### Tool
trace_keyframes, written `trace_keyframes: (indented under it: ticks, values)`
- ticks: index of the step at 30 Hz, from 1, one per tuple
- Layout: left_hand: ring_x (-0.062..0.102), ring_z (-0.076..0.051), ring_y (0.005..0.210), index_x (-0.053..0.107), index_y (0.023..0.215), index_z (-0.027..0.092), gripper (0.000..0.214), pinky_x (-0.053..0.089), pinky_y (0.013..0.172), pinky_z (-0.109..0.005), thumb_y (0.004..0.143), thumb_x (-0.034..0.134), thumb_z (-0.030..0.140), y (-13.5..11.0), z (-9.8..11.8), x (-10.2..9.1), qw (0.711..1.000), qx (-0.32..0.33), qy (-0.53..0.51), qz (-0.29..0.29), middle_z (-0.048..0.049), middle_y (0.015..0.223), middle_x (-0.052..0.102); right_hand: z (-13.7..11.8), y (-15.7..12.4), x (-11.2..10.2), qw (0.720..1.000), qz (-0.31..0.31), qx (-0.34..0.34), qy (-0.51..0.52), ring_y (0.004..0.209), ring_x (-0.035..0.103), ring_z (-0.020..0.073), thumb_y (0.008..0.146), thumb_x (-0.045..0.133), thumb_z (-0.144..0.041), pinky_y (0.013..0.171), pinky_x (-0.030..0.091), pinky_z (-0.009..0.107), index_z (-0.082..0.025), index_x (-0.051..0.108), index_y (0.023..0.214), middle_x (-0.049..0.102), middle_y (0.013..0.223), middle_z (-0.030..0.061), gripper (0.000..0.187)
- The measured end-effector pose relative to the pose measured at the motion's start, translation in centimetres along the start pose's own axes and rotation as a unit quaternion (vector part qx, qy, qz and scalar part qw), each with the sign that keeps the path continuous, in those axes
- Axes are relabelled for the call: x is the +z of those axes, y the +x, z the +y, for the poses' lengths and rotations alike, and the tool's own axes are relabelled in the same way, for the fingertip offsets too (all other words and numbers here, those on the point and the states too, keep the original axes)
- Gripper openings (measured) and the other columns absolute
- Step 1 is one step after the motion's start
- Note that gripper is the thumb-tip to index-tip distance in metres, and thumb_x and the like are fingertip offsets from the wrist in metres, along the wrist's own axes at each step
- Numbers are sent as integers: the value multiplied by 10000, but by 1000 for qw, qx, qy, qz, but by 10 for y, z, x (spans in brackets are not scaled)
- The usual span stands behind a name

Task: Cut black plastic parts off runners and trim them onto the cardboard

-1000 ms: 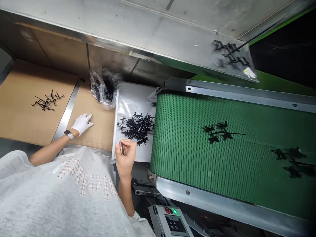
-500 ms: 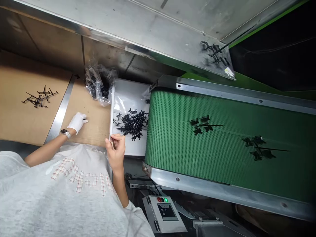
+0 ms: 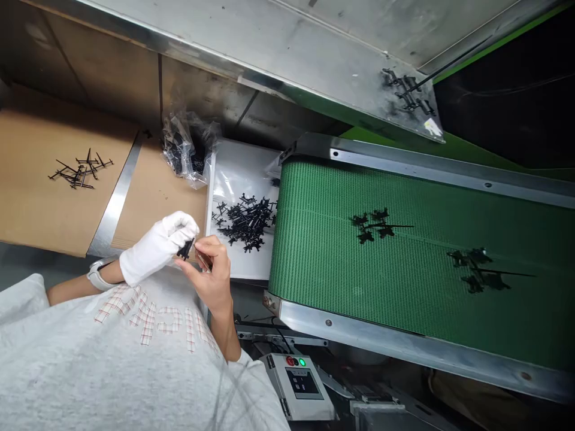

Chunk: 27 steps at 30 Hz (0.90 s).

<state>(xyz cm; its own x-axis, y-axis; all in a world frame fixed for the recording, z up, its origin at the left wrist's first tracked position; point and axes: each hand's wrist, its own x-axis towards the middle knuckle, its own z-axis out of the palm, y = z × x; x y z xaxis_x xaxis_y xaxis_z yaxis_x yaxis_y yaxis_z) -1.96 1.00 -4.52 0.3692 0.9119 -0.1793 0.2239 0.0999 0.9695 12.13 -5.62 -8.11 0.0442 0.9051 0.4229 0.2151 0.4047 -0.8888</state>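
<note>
My left hand, in a white glove, is closed on a small black plastic part held up in front of my chest. Close against it, my bare right hand pinches a small, thin, shiny tool, perhaps a blade; its kind is not clear. Right thumb and fingertips are at the black part. A pile of similar black plastic parts lies in the white tray just beyond my right hand.
Thin black sprues lie on the cardboard at left. Behind stands a clear plastic bag of dark parts. The green conveyor belt at right carries black moulded clusters. A control box sits below; a metal ledge overhangs above.
My left hand has come right and up from the cardboard to my right hand, and now shows a black plastic part. The right hand keeps its tool and has turned toward that part.
</note>
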Motion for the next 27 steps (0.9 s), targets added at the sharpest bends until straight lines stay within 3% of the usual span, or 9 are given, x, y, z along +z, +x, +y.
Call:
trace_keyframes:
  ticks: [8,20,27]
  values:
    - [494,-110,626,536,768,210,188,463,597,-231,866,613,350,-14,26,8,996,35,-87,13,24,714,543,-20,5,-1,993,36,-106,-36,667,588,124,929,731,-282,490,471,216,-275,540,1152,564,814,-23,294]
    - [486,-117,606,530,744,206,485,472,562,-242,851,675,656,-22,41,11,994,21,-110,11,18,684,529,-33,2,1,986,72,-134,-65,649,642,116,917,740,-298,484,493,211,-259,575,1156,642,787,-20,294]
    - [439,-102,560,516,733,214,391,430,525,-236,884,680,536,-27,40,12,993,11,-115,26,29,666,514,-32,-2,3,990,73,-118,-30,648,654,135,857,800,-157,502,517,242,-308,593,1202,682,804,-18,430]
